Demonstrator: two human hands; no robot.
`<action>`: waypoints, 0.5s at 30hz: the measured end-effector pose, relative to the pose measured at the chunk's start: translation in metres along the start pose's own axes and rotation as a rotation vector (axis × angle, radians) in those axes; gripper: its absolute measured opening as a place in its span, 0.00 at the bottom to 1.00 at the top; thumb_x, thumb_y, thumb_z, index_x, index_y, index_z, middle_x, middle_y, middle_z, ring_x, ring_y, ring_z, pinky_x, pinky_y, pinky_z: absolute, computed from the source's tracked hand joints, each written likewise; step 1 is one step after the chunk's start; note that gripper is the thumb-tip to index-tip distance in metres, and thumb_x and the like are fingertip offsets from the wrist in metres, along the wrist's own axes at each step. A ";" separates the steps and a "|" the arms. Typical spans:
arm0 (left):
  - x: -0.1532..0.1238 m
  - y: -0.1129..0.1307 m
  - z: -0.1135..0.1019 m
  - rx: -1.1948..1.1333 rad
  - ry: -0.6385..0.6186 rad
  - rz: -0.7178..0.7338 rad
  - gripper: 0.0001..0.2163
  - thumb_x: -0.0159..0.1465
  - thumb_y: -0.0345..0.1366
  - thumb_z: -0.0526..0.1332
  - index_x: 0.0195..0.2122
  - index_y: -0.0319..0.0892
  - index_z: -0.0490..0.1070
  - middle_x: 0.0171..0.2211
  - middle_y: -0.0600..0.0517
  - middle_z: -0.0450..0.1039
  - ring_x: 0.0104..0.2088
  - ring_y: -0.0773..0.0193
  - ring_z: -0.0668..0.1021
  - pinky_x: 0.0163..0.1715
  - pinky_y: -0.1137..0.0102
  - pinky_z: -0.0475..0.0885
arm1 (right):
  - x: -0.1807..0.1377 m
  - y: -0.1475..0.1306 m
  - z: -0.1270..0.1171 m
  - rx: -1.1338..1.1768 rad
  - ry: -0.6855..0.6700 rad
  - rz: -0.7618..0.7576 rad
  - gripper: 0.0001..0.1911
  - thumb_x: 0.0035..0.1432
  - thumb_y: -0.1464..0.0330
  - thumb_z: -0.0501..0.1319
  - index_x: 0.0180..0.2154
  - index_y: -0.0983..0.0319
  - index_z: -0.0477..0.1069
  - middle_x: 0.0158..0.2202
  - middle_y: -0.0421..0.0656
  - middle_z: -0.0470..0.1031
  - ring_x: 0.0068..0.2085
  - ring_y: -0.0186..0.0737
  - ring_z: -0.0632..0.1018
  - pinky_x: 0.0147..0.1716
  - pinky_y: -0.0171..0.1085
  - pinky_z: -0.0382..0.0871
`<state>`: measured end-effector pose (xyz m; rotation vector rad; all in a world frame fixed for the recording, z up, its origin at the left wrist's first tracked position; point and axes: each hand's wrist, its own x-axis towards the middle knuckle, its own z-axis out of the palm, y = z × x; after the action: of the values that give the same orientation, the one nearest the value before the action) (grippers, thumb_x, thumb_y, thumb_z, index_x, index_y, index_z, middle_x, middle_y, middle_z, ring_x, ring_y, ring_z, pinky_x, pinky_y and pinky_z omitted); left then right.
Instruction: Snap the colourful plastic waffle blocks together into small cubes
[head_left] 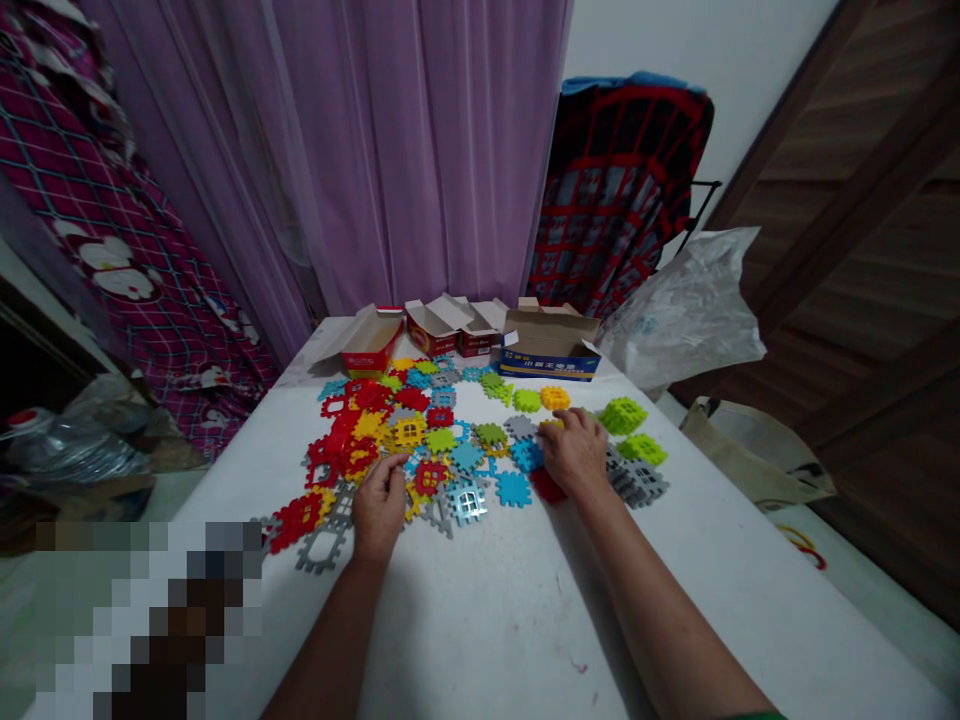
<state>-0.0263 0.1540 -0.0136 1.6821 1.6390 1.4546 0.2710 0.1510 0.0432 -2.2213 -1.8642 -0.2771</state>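
Observation:
Several flat plastic building tiles (420, 430) in red, yellow, blue, green and grey lie spread over a white table (480, 620). My left hand (380, 505) rests palm down at the near edge of the pile, fingers curled over a grey and yellow tile. My right hand (574, 450) lies on the tiles to the right, fingers bent over blue pieces, with a red tile (547, 488) under its wrist. Green assembled cubes (622, 415) and a grey assembled piece (637, 482) sit just right of that hand.
Open cardboard boxes (551, 345) and red boxes (371, 345) line the table's far edge before a purple curtain (390, 150). A crumpled plastic bag (686, 310) is at the far right corner. A wooden door (862, 250) stands on the right; patterned cloth (112, 230) hangs left.

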 end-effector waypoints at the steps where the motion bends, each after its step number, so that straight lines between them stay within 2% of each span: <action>1: 0.000 0.000 0.000 0.001 0.000 0.004 0.14 0.62 0.42 0.54 0.40 0.46 0.78 0.40 0.49 0.82 0.42 0.58 0.82 0.44 0.64 0.75 | 0.007 0.003 -0.003 -0.030 -0.030 -0.032 0.15 0.62 0.67 0.56 0.41 0.54 0.81 0.62 0.45 0.69 0.65 0.53 0.60 0.58 0.52 0.52; 4: 0.000 0.001 0.000 0.006 0.007 0.007 0.14 0.62 0.41 0.54 0.40 0.46 0.78 0.40 0.49 0.82 0.42 0.58 0.82 0.44 0.63 0.76 | 0.023 0.011 -0.008 -0.120 -0.147 -0.144 0.16 0.63 0.69 0.55 0.39 0.54 0.82 0.68 0.43 0.61 0.70 0.54 0.51 0.63 0.57 0.44; 7: 0.000 0.002 0.000 -0.003 0.007 0.010 0.13 0.63 0.41 0.55 0.40 0.46 0.78 0.40 0.49 0.82 0.42 0.58 0.82 0.44 0.64 0.76 | 0.030 0.012 -0.005 -0.160 -0.229 -0.212 0.17 0.62 0.70 0.54 0.40 0.55 0.82 0.69 0.44 0.58 0.72 0.55 0.47 0.65 0.60 0.39; 15: 0.000 -0.001 0.001 -0.014 0.005 0.001 0.14 0.62 0.41 0.54 0.40 0.45 0.78 0.40 0.49 0.82 0.43 0.57 0.82 0.46 0.63 0.76 | 0.032 0.007 0.005 -0.135 -0.254 -0.220 0.17 0.64 0.69 0.53 0.41 0.56 0.82 0.69 0.46 0.59 0.72 0.57 0.48 0.65 0.62 0.39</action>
<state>-0.0259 0.1542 -0.0147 1.6736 1.6271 1.4685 0.2838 0.1817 0.0471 -2.2261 -2.2933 -0.1683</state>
